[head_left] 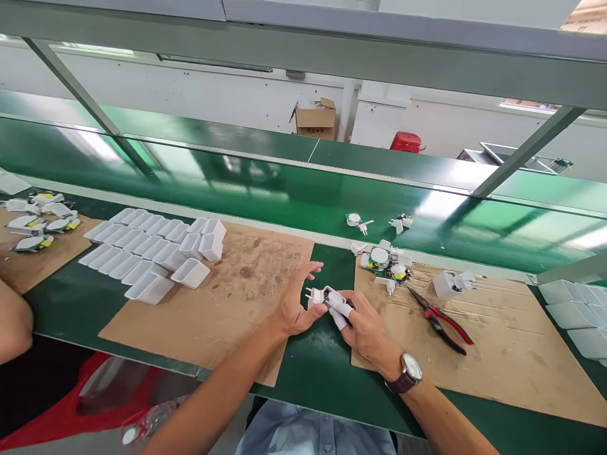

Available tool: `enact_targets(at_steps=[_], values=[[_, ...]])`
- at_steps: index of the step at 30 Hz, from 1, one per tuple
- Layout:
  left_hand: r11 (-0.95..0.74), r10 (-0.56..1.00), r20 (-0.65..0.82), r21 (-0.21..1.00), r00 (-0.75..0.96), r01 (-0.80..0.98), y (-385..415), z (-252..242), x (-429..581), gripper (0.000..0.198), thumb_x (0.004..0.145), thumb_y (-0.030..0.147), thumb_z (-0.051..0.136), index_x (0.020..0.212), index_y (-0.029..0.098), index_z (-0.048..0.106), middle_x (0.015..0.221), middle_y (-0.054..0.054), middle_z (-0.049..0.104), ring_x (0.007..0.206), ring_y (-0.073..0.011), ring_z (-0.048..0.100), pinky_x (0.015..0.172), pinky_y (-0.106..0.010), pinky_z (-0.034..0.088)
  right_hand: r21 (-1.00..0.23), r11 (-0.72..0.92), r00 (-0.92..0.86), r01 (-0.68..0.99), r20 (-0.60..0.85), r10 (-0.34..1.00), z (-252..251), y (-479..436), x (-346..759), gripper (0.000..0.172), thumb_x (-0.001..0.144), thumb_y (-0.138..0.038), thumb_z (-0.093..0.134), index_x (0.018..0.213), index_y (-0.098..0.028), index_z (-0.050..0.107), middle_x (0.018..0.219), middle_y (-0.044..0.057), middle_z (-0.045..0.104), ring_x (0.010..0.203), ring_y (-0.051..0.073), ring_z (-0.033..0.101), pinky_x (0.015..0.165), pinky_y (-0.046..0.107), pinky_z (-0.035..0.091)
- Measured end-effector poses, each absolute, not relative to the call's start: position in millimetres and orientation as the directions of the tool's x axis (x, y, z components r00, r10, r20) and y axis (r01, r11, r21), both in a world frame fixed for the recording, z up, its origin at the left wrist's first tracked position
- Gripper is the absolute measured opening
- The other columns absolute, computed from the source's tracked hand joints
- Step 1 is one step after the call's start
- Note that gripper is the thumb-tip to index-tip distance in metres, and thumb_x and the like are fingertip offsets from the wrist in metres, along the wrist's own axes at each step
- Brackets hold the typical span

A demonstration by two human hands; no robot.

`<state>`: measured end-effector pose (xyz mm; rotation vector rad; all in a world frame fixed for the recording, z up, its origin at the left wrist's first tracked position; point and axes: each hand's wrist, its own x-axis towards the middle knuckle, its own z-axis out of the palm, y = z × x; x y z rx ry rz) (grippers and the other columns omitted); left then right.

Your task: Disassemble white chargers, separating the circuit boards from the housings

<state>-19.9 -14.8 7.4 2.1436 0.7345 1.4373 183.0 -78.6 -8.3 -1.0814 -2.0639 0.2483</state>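
My right hand [367, 325], with white covers on some fingertips, is closed around a small white plug adapter [320, 297]. The adapter's two pins point left toward my other palm, and its inside is partly hidden by my fingers. My left hand [298, 300] is beside it with the fingers stretched out and apart, its thumb touching the near side of the adapter. On the cardboard to the right lie red-and-black long-nose pliers [439, 319]. Just behind them is a cluster of circuit boards [382, 259] with white plug pieces. A white box [448, 284] with a plug part inside stands farther right.
Rows of white open boxes [137, 243] stand on the left cardboard sheet [241, 303]. More white boxes [573, 309] sit at the right edge. Circuit board assemblies [40, 221] lie at far left, near another person's arm [14, 316]. Green-grey frame posts [526, 151] rise behind.
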Motion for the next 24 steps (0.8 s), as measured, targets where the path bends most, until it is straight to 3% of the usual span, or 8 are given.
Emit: enact_targets(at_steps=[4, 8, 18, 24], values=[[-0.758, 0.652, 0.722, 0.633, 0.231, 0.158, -14, 5, -21, 0.068, 0.099, 0.064, 0.050, 0.151, 0.020, 0.042, 0.137, -0.018, 0.058, 0.113, -0.0283, 0.061, 0.090, -0.044, 0.052, -0.533, 0.625, -0.241, 0.570, 0.619, 0.747, 1, -78, 188, 0.054, 0.095, -0.005, 0.058, 0.143, -0.029, 0.053, 0.125, 0.013, 0.064, 0.107, 0.026, 0.064, 0.084, 0.043, 0.061], [-0.747, 0.665, 0.729, 0.648, 0.163, 0.147, -13, 0, -21, 0.068, 0.099, 0.065, 0.048, 0.150, 0.020, 0.043, 0.136, -0.017, 0.059, 0.111, -0.0277, 0.061, 0.090, -0.044, 0.051, -0.509, 0.591, -0.300, 0.626, 0.543, 0.785, -4, -75, 190, 0.046, 0.093, -0.003, 0.054, 0.133, -0.027, 0.060, 0.119, 0.013, 0.065, 0.101, 0.027, 0.065, 0.080, 0.042, 0.061], [-0.714, 0.701, 0.684, 0.673, 0.204, 0.194, -13, 2, -21, 0.064, 0.100, 0.063, 0.046, 0.148, 0.020, 0.043, 0.134, -0.016, 0.059, 0.111, -0.0263, 0.060, 0.092, -0.044, 0.051, -0.494, 0.622, -0.249, 0.608, 0.625, 0.740, -16, -72, 189, 0.037, 0.096, -0.008, 0.055, 0.127, -0.027, 0.061, 0.122, 0.013, 0.064, 0.105, 0.026, 0.065, 0.081, 0.041, 0.061], [-0.701, 0.714, 0.670, 0.686, 0.205, 0.197, -12, -3, -20, 0.064, 0.100, 0.063, 0.045, 0.148, 0.020, 0.044, 0.134, -0.017, 0.059, 0.109, -0.0270, 0.060, 0.093, -0.047, 0.051, -0.543, 0.584, -0.276, 0.603, 0.545, 0.792, -12, -70, 190, 0.042, 0.092, -0.005, 0.053, 0.127, -0.027, 0.063, 0.117, 0.011, 0.067, 0.099, 0.025, 0.067, 0.080, 0.040, 0.062]])
